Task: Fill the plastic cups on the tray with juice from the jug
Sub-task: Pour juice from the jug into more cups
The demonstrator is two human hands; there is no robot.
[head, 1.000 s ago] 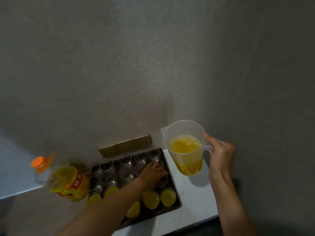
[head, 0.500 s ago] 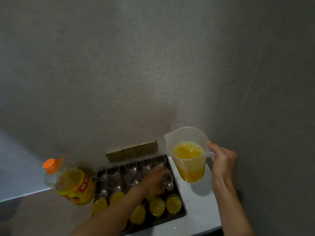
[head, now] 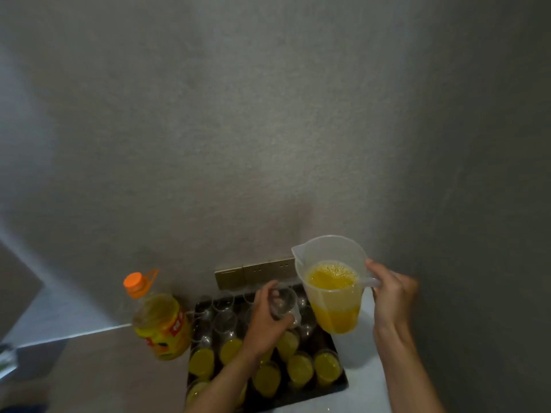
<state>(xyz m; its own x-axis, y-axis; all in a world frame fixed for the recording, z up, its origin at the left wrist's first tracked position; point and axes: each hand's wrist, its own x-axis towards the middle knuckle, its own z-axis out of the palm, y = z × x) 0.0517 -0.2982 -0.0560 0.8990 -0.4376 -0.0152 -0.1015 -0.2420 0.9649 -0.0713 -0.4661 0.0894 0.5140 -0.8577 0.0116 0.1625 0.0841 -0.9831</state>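
A dark tray (head: 337, 386) on the white counter carries several clear plastic cups; the near rows hold orange juice (head: 299, 368), the far rows (head: 223, 302) stand empty. My left hand (head: 265, 320) grips an empty clear cup (head: 284, 304), lifted off the tray and tilted. My right hand (head: 390, 296) holds the handle of a translucent jug (head: 331, 281), about half full of juice, upright in the air over the tray's right edge, its spout toward the lifted cup.
A large juice bottle (head: 161, 320) with an orange cap stands left of the tray. Brass wall sockets (head: 256, 271) sit behind the tray on the grey wall. White counter (head: 366, 380) runs along the tray's right side.
My left hand has closed round an empty cup and raised it from the tray toward the jug. The jug in my right hand stays held aloft.
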